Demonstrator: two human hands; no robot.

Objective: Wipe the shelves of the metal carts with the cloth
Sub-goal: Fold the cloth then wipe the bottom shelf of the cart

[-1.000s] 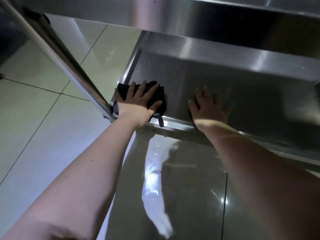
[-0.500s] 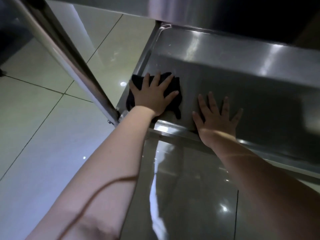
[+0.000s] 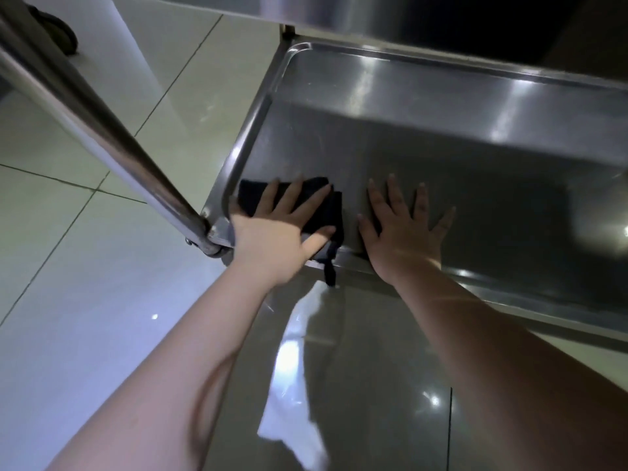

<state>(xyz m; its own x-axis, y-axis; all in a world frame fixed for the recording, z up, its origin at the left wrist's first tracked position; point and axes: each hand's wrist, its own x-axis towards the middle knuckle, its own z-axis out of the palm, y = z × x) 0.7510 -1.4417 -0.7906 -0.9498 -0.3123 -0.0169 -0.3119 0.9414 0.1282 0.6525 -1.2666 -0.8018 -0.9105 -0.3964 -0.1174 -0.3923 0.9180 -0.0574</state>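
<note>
A dark cloth (image 3: 331, 212) lies in the near left corner of the metal cart's bottom shelf (image 3: 390, 137). My left hand (image 3: 283, 229) presses flat on the cloth with its fingers spread and straight. A loop of the cloth hangs over the shelf's front rim. My right hand (image 3: 402, 229) rests flat on the bare shelf just right of the cloth, fingers spread, holding nothing. The shelf's right part lies in shadow under the shelf above.
The cart's steel corner post (image 3: 102, 130) slants up to the left from the shelf's near left corner. The upper shelf's edge (image 3: 306, 11) overhangs at the top. Glossy floor tiles (image 3: 68, 300) surround the cart. A dark wheel (image 3: 57, 32) shows at the far left.
My left hand has slid the cloth back toward the shelf's front left corner, after moving it inward half a second ago. My right hand stays flat on the shelf.
</note>
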